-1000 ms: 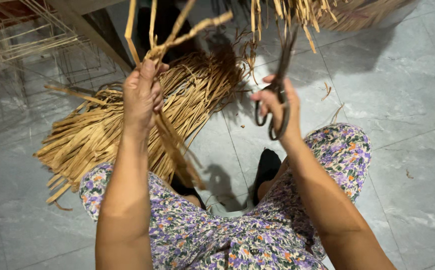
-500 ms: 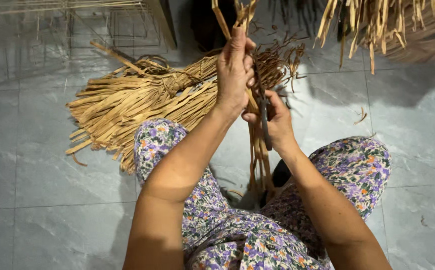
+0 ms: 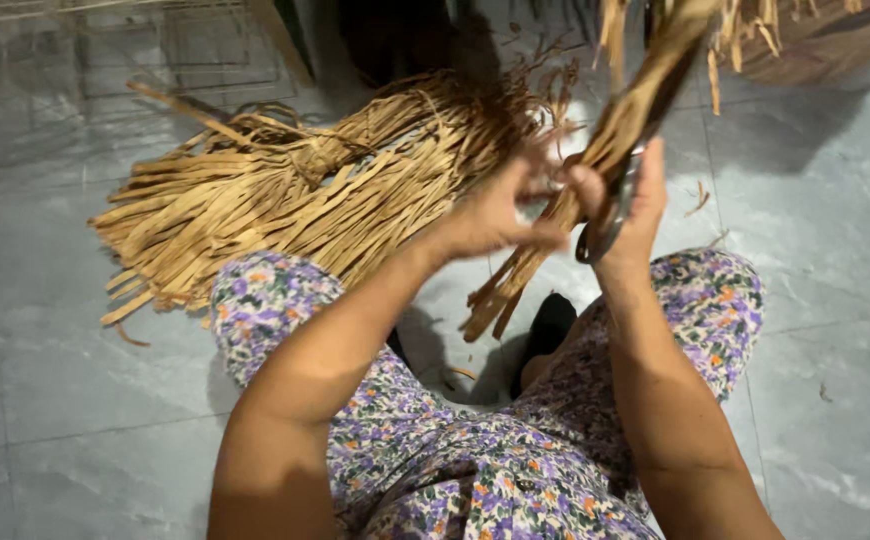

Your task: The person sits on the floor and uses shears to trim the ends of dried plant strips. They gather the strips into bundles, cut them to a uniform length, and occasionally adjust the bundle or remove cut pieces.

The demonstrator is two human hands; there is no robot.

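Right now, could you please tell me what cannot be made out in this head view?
- Scissors: blades hidden behind the strand bunch; only dark handles show in the right hand.
- Left hand: motion-blurred, so its grip is unclear.
- Strand tops: cut off by the upper edge.
- Bundle on the floor: far end lost in shadow.

Straw bundle (image 3: pixel 295 195) on seemingly tiled floor (image 3: pixel 835 250)

Your head camera looks steeply down from close above your lap and raised hands, facing the tiled floor (image 3: pixel 835 250).
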